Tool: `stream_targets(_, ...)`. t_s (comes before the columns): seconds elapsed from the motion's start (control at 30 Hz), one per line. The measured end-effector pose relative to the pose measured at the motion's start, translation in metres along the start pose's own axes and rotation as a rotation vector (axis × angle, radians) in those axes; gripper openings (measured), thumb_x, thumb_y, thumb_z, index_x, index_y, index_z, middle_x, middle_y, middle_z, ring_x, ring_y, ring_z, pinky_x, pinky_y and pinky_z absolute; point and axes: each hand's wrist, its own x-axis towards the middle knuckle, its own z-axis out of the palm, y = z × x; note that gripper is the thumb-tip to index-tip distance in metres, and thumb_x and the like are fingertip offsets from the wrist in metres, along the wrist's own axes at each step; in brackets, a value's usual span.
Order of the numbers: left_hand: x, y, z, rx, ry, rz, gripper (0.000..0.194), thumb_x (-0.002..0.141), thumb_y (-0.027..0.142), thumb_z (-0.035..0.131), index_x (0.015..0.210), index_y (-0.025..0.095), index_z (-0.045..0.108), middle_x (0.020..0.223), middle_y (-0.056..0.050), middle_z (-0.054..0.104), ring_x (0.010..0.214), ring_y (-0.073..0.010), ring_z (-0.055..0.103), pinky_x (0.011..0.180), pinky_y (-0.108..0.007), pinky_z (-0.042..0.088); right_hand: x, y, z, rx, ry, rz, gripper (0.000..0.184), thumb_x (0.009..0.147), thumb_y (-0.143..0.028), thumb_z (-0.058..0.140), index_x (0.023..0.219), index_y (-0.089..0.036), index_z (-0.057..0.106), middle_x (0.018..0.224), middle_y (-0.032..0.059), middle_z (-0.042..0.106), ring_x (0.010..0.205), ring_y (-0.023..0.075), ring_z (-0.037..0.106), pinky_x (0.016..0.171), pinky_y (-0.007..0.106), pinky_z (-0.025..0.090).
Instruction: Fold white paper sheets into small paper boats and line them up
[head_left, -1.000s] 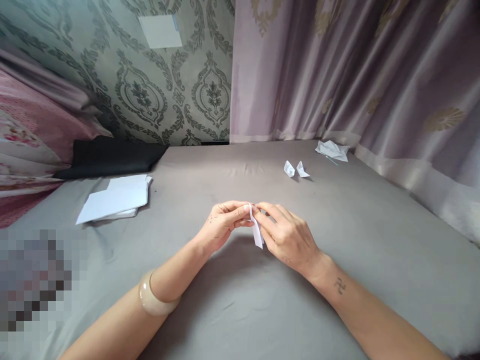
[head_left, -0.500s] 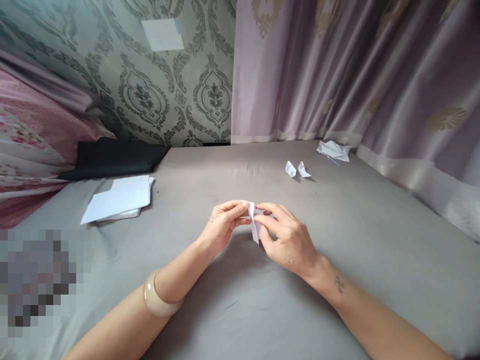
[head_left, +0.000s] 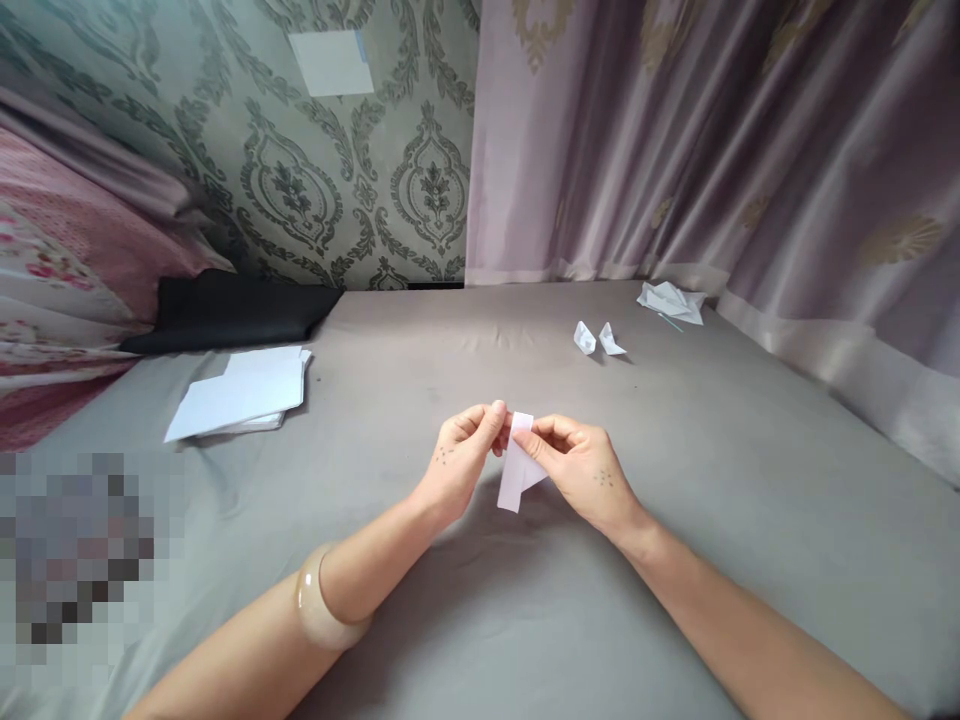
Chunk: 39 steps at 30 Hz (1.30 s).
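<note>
A small folded piece of white paper (head_left: 513,474) hangs in front of me, a long flat strip facing me with a triangular flap sticking out to its right. My right hand (head_left: 583,463) grips it near the top, thumb pressed on the front and fingers behind. At the paper's upper left edge is my left hand (head_left: 466,450), closed, thumb up and fingertips curled against the sheet. Part of those fingertips is hidden behind the paper. Both hands are raised over the grey cloth (head_left: 450,640).
A stack of white sheets (head_left: 240,392) lies at left, before a black cloth (head_left: 240,312). Two small folded paper shapes (head_left: 585,338) stand toward the back right. Farther right is a pile of folded paper (head_left: 670,300) beside a thin bluish stick (head_left: 671,323). Curtains (head_left: 600,140) hang behind.
The paper has turned so its strip faces me more broadly and the flap shows. My right hand has shifted its grip, thumb now on the front. The left hand has moved slightly right.
</note>
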Motion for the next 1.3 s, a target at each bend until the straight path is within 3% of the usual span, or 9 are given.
stream_targets(0.23, -0.001, 0.002, 0.0, -0.05, -0.009, -0.029, 0.017, 0.075, 0.033, 0.075, 0.075, 0.017, 0.069, 0.075, 0.0, 0.062, 0.072, -0.0102, 0.05, 0.07, -0.024, 0.039, 0.0, 0.0, -0.002, -0.079, 0.011, -0.091, 0.025, 0.086, -0.041, 0.06, 0.079, -0.018, 0.068, 0.075, 0.0025, 0.069, 0.068, 0.0146, 0.063, 0.062, 0.026, 0.05)
stream_targets(0.3, -0.001, 0.001, 0.0, -0.052, 0.011, -0.012, 0.016, 0.075, 0.032, 0.074, 0.073, 0.017, 0.069, 0.073, 0.0, 0.061, 0.07, -0.0099, 0.049, 0.07, -0.024, 0.039, -0.003, 0.001, 0.0, -0.125, 0.078, -0.15, 0.019, 0.086, -0.037, 0.061, 0.083, -0.019, 0.065, 0.076, 0.0021, 0.069, 0.068, 0.0143, 0.064, 0.062, 0.025, 0.051)
stream_targets(0.43, -0.002, 0.0, 0.001, -0.062, 0.034, 0.01, 0.015, 0.076, 0.03, 0.073, 0.072, 0.017, 0.068, 0.073, 0.001, 0.062, 0.071, -0.0097, 0.051, 0.069, -0.023, 0.039, -0.007, 0.006, 0.006, -0.257, 0.269, -0.367, 0.013, 0.084, -0.026, 0.064, 0.095, -0.023, 0.057, 0.079, -0.0006, 0.066, 0.068, 0.0126, 0.063, 0.063, 0.025, 0.053)
stream_targets(0.57, -0.003, -0.001, 0.002, -0.079, 0.04, 0.024, 0.014, 0.076, 0.03, 0.073, 0.073, 0.018, 0.066, 0.074, 0.001, 0.064, 0.072, -0.0107, 0.055, 0.071, -0.024, 0.041, -0.008, 0.009, 0.007, -0.483, 0.238, -0.612, 0.018, 0.09, -0.016, 0.054, 0.104, -0.026, 0.062, 0.092, 0.0034, 0.067, 0.08, 0.0141, 0.064, 0.072, 0.028, 0.054)
stream_targets(0.67, -0.002, -0.001, 0.002, -0.095, 0.046, 0.029, 0.014, 0.076, 0.029, 0.073, 0.072, 0.017, 0.065, 0.073, 0.001, 0.064, 0.071, -0.0106, 0.056, 0.071, -0.024, 0.043, -0.008, 0.009, 0.006, -0.553, 0.227, -0.666, 0.026, 0.091, -0.013, 0.052, 0.11, -0.026, 0.064, 0.096, 0.0048, 0.068, 0.086, 0.0154, 0.065, 0.076, 0.03, 0.054)
stream_targets(0.9, -0.003, 0.002, 0.002, -0.071, 0.013, 0.046, 0.015, 0.077, 0.031, 0.072, 0.076, 0.017, 0.068, 0.076, -0.001, 0.067, 0.075, -0.0123, 0.059, 0.074, -0.025, 0.045, -0.008, 0.008, 0.008, -0.473, 0.241, -0.622, 0.025, 0.09, -0.012, 0.053, 0.107, -0.025, 0.066, 0.094, 0.0047, 0.066, 0.083, 0.0149, 0.063, 0.073, 0.029, 0.054)
stream_targets(1.3, -0.002, 0.003, 0.0, -0.054, -0.019, 0.054, 0.015, 0.078, 0.032, 0.072, 0.079, 0.018, 0.068, 0.079, -0.001, 0.065, 0.076, -0.0118, 0.057, 0.075, -0.025, 0.045, -0.004, 0.004, 0.004, -0.062, 0.114, -0.23, 0.015, 0.086, -0.03, 0.062, 0.099, -0.025, 0.069, 0.092, 0.0023, 0.066, 0.081, 0.014, 0.063, 0.069, 0.026, 0.054)
